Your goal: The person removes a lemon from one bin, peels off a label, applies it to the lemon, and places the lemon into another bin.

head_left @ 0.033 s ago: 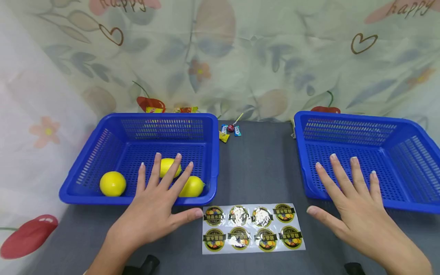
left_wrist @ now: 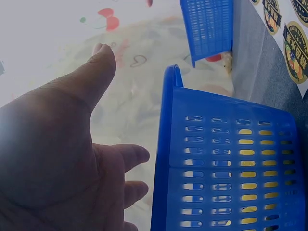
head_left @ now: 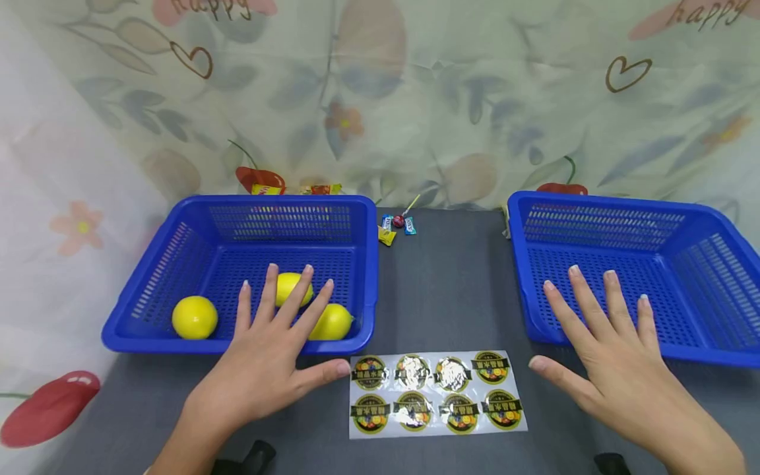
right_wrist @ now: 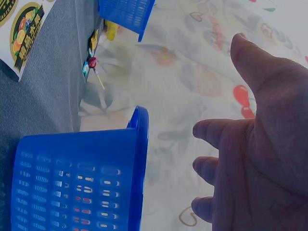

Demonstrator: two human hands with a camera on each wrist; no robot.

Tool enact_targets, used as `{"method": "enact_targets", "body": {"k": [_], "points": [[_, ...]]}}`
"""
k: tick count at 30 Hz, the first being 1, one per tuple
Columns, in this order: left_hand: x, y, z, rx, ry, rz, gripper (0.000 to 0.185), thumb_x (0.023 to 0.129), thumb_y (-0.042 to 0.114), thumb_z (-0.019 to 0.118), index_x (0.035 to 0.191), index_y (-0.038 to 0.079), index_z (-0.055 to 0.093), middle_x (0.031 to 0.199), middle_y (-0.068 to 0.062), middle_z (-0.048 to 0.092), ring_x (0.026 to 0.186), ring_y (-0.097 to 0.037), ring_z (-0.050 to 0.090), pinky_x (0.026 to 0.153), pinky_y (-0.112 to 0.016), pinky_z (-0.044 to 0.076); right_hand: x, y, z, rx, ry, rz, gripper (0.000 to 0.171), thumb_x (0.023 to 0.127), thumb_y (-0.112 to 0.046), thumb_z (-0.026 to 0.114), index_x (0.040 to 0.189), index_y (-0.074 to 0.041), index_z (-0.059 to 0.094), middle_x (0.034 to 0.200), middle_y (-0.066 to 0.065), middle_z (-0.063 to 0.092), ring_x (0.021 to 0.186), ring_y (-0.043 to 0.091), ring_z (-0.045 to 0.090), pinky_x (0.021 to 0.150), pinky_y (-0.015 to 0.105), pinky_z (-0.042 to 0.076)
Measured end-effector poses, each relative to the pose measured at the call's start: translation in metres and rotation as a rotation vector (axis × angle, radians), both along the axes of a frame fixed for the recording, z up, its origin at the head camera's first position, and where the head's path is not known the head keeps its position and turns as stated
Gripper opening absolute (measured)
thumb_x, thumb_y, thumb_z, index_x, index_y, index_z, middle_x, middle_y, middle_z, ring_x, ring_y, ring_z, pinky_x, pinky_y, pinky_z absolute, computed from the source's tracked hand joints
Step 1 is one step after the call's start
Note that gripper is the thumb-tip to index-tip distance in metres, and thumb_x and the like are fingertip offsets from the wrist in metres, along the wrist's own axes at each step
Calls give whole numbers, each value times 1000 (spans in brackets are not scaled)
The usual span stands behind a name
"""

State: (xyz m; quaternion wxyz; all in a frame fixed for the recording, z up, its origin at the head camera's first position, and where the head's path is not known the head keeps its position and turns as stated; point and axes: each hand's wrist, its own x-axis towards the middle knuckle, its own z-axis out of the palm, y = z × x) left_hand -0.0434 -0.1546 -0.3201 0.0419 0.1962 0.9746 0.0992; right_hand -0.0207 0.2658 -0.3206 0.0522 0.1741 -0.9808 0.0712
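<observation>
My left hand [head_left: 270, 356] is flat with fingers spread, reaching over the front rim of the left blue basket [head_left: 369, 264]. Three yellow lemons lie in that basket: one at the left [head_left: 194, 317], one under my fingertips [head_left: 287, 285] and one at the front right [head_left: 335, 322]. Over the near left corner of the right blue basket [head_left: 515, 264], my right hand [head_left: 605, 349] is spread the same way. Neither hand holds anything. A sheet of round fruit stickers [head_left: 436, 394] lies on the grey table between my hands. In the left wrist view my open left hand [left_wrist: 62, 159] sits beside the basket wall [left_wrist: 226, 163].
Small wrapped candies and a lollipop [head_left: 396, 225] lie at the back between the baskets. More wrappers [head_left: 320, 189] sit behind the left basket. A flowered cloth covers the wall and left side. In the right wrist view the open right hand [right_wrist: 260, 144] hovers beside the right basket [right_wrist: 77, 178].
</observation>
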Motion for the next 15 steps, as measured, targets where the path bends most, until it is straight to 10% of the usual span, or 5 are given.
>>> {"method": "enact_targets", "body": {"k": [15], "points": [[0,-2,2,25,-17,1,96,87,79,45,162,29,12,168,-4,-3,146,-37,-25,110,-62,-19,6,-2,3,-20,26,26,97,91,-57,64,163,-23,8,167,6,-8,148,36,-19,110,63,-18]]}}
